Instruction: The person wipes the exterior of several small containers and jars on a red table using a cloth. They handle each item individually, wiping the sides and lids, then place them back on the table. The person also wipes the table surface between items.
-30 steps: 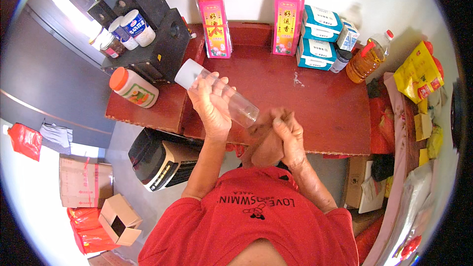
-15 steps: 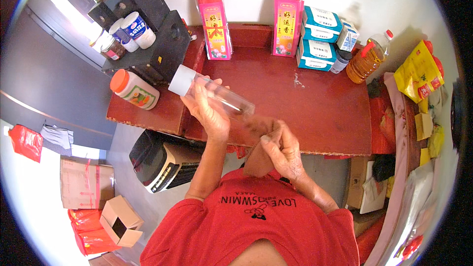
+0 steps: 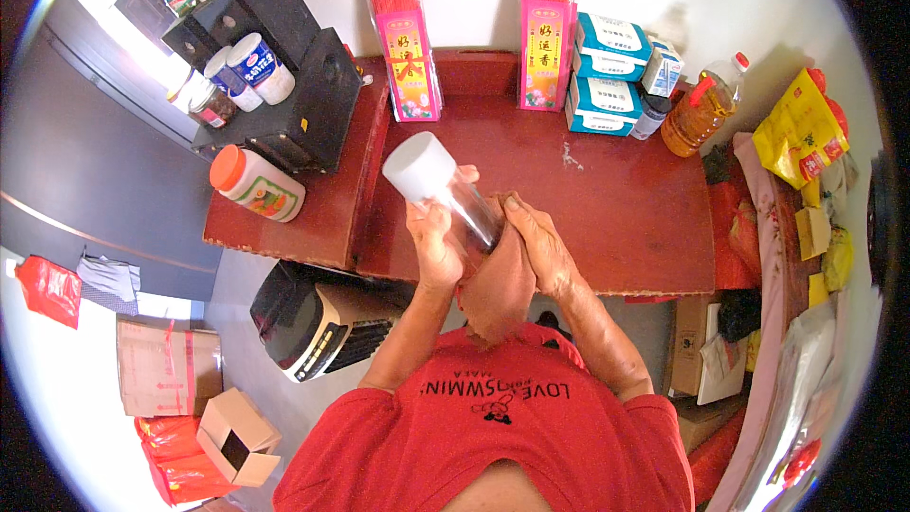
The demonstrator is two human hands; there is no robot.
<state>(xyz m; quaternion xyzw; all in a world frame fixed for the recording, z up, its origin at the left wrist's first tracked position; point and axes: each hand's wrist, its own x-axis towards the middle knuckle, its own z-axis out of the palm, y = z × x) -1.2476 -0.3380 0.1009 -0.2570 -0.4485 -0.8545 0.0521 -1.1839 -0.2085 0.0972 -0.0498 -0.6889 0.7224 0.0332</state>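
A clear cylindrical bottle with a wide white cap is tilted in front of me above the table, cap end up and to the left. My left hand wraps around its body from the left, below the cap. My right hand holds a brown cloth against the bottle's lower right side. That cloth covers the bottle's bottom end and hangs down toward my red shirt. Parts of the left fingers are hidden behind the bottle.
The red wooden table carries an orange-lidded jar at left. Along the back stand two incense packs, blue-white boxes and an oil bottle. Black speakers hold several cans. A black appliance stands below left.
The bottle has turned more upright and moved right. My right hand has come up and put the cloth around its lower end, where before cloth and bottle were barely together.
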